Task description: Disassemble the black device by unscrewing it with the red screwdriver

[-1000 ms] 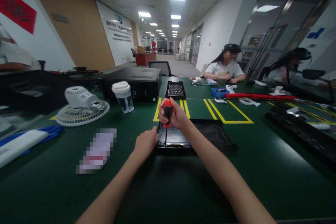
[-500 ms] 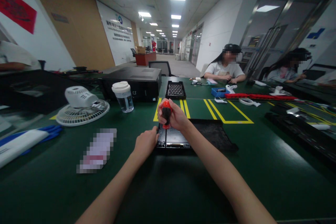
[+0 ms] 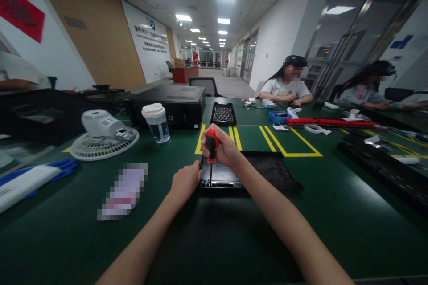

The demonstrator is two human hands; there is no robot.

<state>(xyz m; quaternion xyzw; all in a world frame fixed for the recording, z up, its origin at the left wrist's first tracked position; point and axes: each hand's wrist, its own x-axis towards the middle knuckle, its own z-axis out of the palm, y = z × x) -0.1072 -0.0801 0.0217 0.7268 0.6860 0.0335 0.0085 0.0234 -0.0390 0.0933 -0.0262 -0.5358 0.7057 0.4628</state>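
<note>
Green worktop (image 3: 200, 240), black casing (image 3: 267, 167) before you | right hand (image 3: 228, 146): grip closed round screwdriver (image 3: 211, 144), shaft down | left hand (image 3: 185, 180): at casing's edge, closure unclear | likely screw-turning; next twist wants straight, steady pressure

Green table (image 3: 334, 213) with yellow tape (image 3: 303, 155)

screwdriver (image 3: 211, 144): 1, centre | black casing (image 3: 270, 169): 1, below centre | lidded cup (image 3: 156, 124): 1, left of centre | white fan (image 3: 101, 124): 1, left | blue box (image 3: 279, 118): 1, right of centre | black tray (image 3: 223, 122): 1, centre | people (image 3: 284, 87): 1 left, at least 2 right
</note>
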